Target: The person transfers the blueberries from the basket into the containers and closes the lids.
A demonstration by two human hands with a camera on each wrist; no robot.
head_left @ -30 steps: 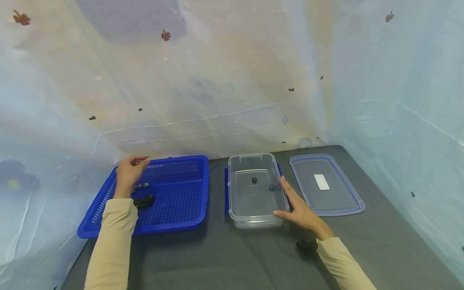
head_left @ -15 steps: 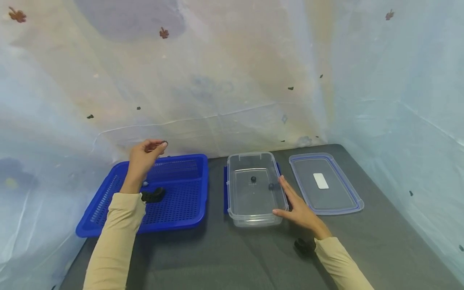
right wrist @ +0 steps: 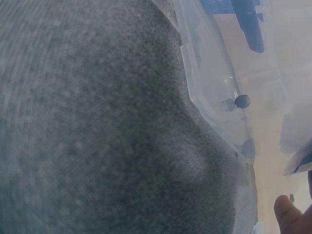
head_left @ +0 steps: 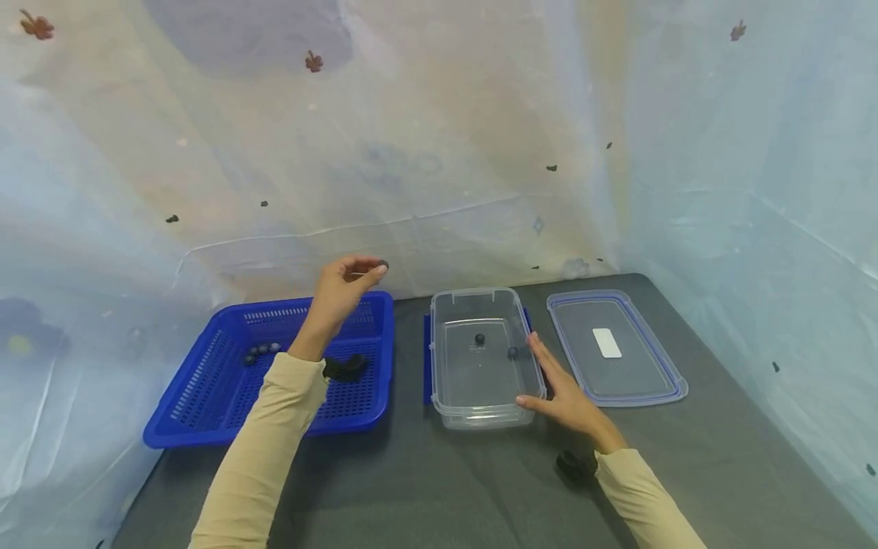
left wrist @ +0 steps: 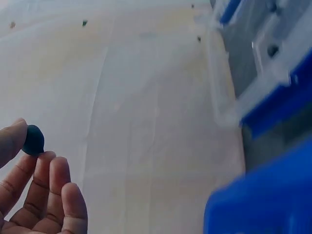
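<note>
In the head view my left hand (head_left: pixel 336 297) is raised above the back right of the blue basket (head_left: pixel 195 441). Its thumb and fingertips pinch a dark blueberry (left wrist: pixel 33 140), which shows large in the left wrist view. Several more blueberries (head_left: pixel 263 351) lie together on the basket's floor at the left. My right hand (head_left: pixel 565 400) rests against the right side of a clear plastic container (head_left: pixel 473 389), fingers straight and thumb at the near corner. Inside the container are two dark spots, one plainly a blueberry (head_left: pixel 479 338); the other may be a reflection.
A clear lid (head_left: pixel 645 374) with a blue seal and a white label lies flat to the right of the container. Blue side clips (head_left: pixel 427 362) hang at the container's sides. A patterned sheet (head_left: pixel 425 152) rises behind the grey table (head_left: pixel 411 488).
My left hand has lifted from the basket's left part and moved right with the blueberry, uncovering the berries in the basket. My right hand stays on the container.
</note>
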